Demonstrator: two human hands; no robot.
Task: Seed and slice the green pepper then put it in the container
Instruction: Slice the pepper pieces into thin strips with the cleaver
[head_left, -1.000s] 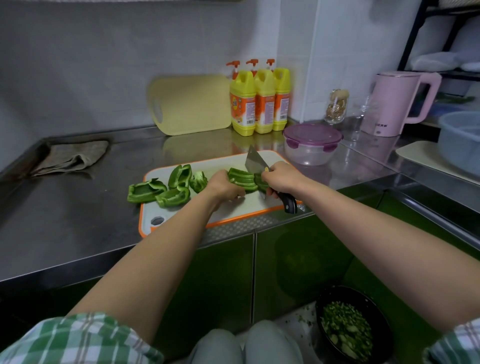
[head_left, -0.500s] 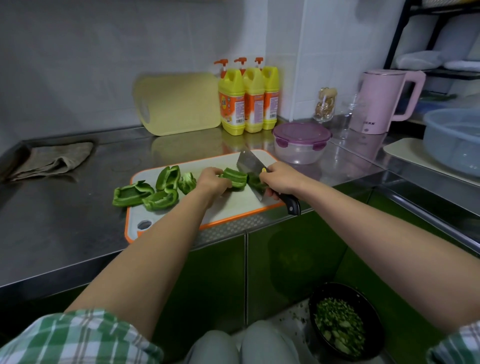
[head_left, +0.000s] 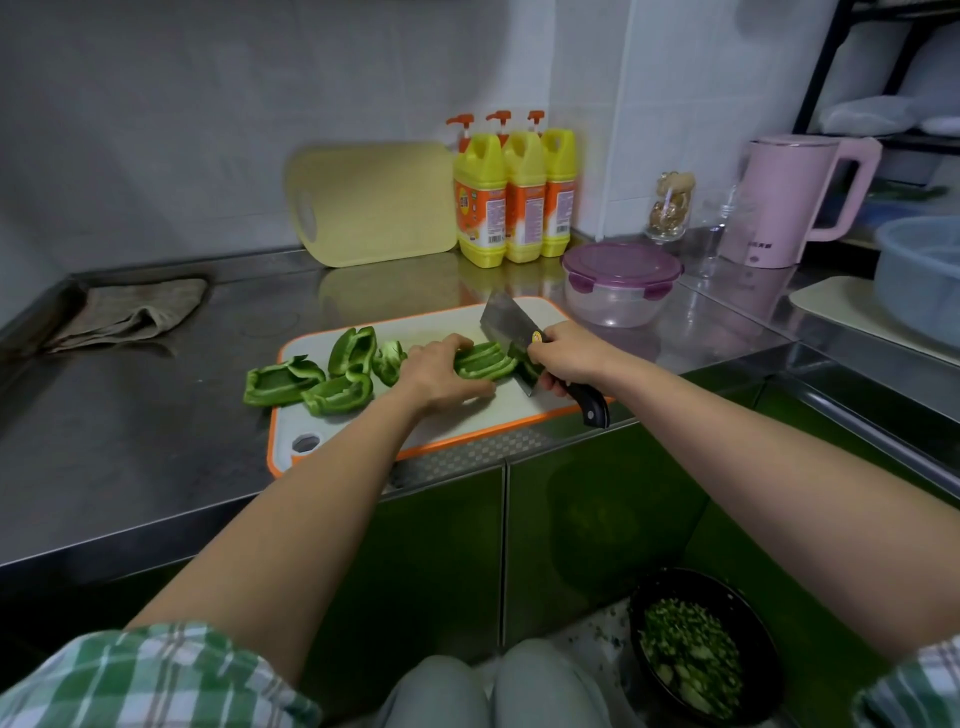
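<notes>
Two hands meet at frame centre over the cutting board (head_left: 467, 421): the left hand (head_left: 441, 371) grips the green pepper stack (head_left: 485, 361), and the right hand (head_left: 569, 353) grasps the knife (head_left: 506, 322), blade on the stack's right end. The lidded container (head_left: 621, 283) stands on the surface (head_left: 156, 415), upper right of the board.

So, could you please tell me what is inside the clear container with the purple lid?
Through the clear wall of the container nothing shows; it looks empty. The purple lid is on, so the part right under it stays hidden.
</notes>
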